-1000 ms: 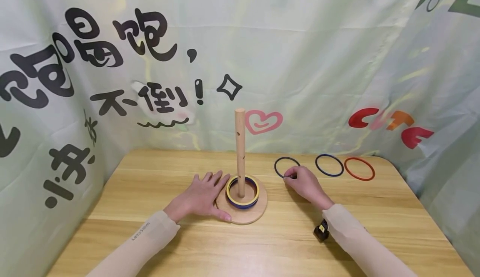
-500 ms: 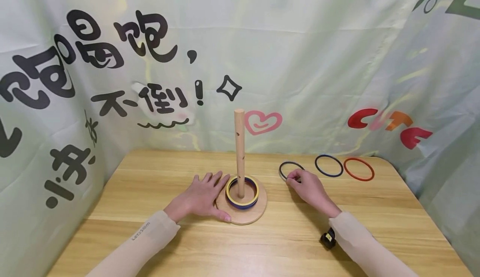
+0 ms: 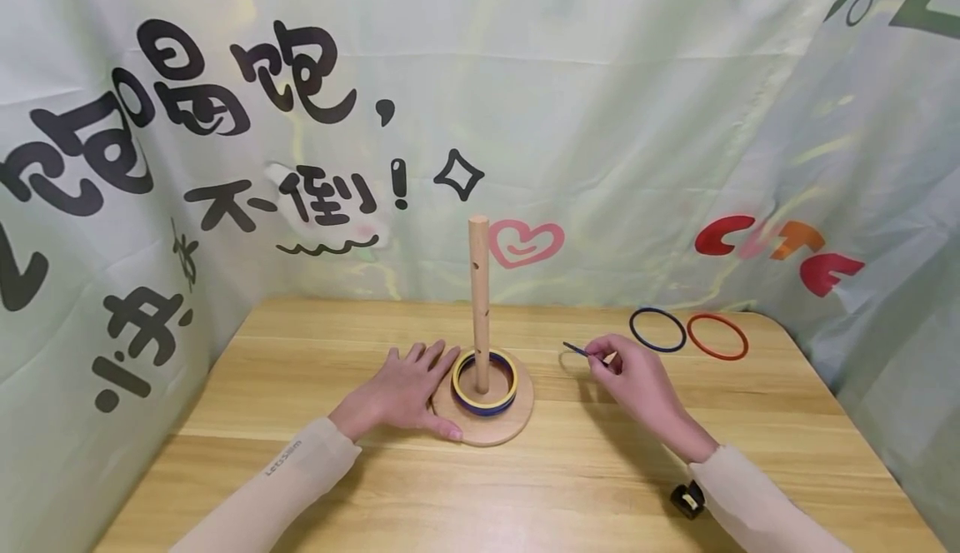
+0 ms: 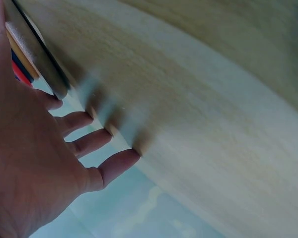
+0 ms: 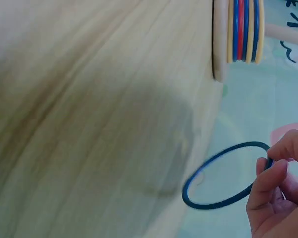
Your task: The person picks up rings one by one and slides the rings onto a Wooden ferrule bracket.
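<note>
My right hand [image 3: 637,378] pinches a blue ring [image 5: 216,205] by its edge between thumb and fingers. In the head view this ring is seen almost edge-on above the table, its shadow beneath. My left hand [image 3: 397,391] lies with fingers spread at the left side of the round wooden base [image 3: 495,432], thumb along its front edge. An upright wooden peg [image 3: 480,303] rises from the base. Around its foot lies a stack of rings [image 5: 246,32] in yellow, blue and red, with a yellow ring [image 3: 459,401] on top.
A blue ring [image 3: 658,347] and a red ring [image 3: 717,356] lie side by side at the back right of the wooden table [image 3: 337,495]. A printed curtain [image 3: 600,120] hangs behind and along both sides. A black device [image 3: 687,500] hangs at the right wrist.
The right hand has lifted the blue ring off the table, tilting it edge-on, and has shifted slightly to the right. The left hand and the stack have stayed put.
</note>
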Motion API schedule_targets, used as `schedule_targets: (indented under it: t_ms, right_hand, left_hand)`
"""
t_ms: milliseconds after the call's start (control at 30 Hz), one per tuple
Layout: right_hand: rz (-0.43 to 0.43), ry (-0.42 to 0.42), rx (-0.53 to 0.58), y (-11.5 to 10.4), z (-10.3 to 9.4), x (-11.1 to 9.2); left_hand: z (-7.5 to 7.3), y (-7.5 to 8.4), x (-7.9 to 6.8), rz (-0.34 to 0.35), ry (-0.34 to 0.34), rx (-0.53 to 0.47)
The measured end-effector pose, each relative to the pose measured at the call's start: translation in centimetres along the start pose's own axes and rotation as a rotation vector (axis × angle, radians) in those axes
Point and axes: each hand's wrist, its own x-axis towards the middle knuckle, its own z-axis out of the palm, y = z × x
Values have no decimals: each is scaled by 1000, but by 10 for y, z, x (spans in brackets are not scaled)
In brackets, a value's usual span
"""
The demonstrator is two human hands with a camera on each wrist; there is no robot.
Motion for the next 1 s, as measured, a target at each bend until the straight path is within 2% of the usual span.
schedule_targets:
  t_ms: [200,433,633,1000]
  right_hand:
    - [-104,39,-3,-14,-6,-13]
    - [-178,65,-1,-46,-17,-23]
    - [-264,143,29,-77,-33,-22]
    - [-303,205,169,-119,-52,-10]
  left_hand:
    - [1,0,1,4,5,0]
    - [1,1,1,-12,-13,5]
    - [1,1,1,-10,-2,12]
    - [2,0,2,-8,2,12]
